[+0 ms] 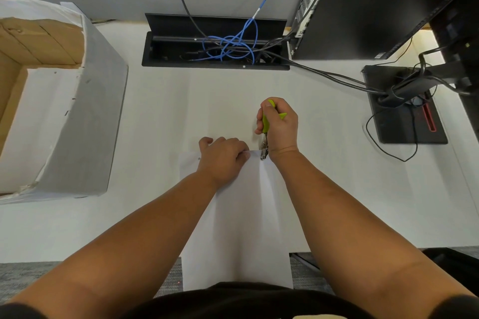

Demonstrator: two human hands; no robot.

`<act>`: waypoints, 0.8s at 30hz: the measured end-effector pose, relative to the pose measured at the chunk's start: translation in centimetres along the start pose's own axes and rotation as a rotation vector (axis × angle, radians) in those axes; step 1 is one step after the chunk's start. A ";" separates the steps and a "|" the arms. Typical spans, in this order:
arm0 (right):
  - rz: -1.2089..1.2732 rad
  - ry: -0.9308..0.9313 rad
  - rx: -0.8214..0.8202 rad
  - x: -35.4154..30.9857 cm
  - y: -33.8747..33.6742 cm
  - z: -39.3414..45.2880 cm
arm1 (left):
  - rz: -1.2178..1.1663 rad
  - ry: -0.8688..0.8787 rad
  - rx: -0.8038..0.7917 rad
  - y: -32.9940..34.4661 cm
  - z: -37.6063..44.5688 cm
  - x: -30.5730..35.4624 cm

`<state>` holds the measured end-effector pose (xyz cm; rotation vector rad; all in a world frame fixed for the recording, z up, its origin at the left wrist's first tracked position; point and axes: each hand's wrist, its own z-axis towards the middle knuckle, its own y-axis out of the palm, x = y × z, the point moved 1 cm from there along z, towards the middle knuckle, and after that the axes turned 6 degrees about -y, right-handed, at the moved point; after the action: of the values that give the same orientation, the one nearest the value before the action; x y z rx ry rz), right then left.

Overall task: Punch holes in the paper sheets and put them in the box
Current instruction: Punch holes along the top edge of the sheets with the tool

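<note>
A white paper sheet [241, 217] lies on the desk in front of me, its near end hanging over the desk edge. My left hand [223, 158] grips the sheet's far edge near the middle. My right hand [281, 124] is closed around a green-handled hole punch [265, 124], whose metal jaws sit on the sheet's far right edge. A small hole shows near the sheet's far left corner. The cardboard box [85, 122], wrapped in white paper, stands open at the left with white sheets inside.
An open black cable tray [215, 44] with blue and black cables sits at the back of the desk. A black computer tower [363, 8] and monitor stand base [407, 106] with trailing cables occupy the right. The desk edge runs near my body.
</note>
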<state>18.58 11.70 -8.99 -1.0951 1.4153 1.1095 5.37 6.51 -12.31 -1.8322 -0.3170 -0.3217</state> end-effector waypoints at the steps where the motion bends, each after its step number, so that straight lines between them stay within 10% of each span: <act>1: 0.000 0.001 0.001 0.0 0.0 0.0 | -0.001 0.000 0.001 0.0 0.0 0.0; 24: 0.020 0.021 -0.059 -0.1 0.3 0.3 | -0.003 -0.007 -0.022 -0.4 -0.1 0.1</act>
<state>18.34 12.06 -8.88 -1.1398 1.4209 1.1638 5.36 6.49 -11.91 -1.8547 -0.3223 -0.3223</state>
